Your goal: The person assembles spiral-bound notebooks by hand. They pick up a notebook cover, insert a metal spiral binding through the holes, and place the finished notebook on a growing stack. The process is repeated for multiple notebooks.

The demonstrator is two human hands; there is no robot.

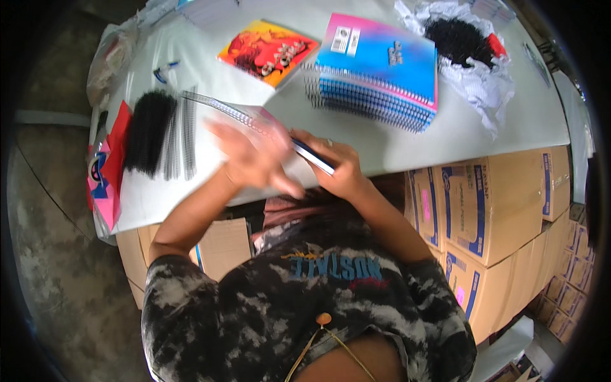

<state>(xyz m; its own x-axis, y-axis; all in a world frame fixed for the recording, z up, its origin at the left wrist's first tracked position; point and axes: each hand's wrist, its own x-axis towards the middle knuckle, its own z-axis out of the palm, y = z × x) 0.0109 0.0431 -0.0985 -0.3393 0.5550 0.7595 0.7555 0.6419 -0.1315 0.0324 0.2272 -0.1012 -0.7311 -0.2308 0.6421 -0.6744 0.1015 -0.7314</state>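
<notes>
Flat, dark-edged paper notebook [313, 156] sits pinched in right hand [340, 167], beside blurred left hand [254, 156] (can't tell its grip), probably light, semi-stiff, best held by page edges, sparing crushable grey wire coil [219, 106].

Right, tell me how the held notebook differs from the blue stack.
The held notebook is single; the notebook stack has several.
The held notebook is gripped in the right hand; the notebook stack lies on the table.
The held notebook is seen nearly edge-on; the notebook stack shows its blue and pink top cover.
Both have coils along an edge.
</notes>
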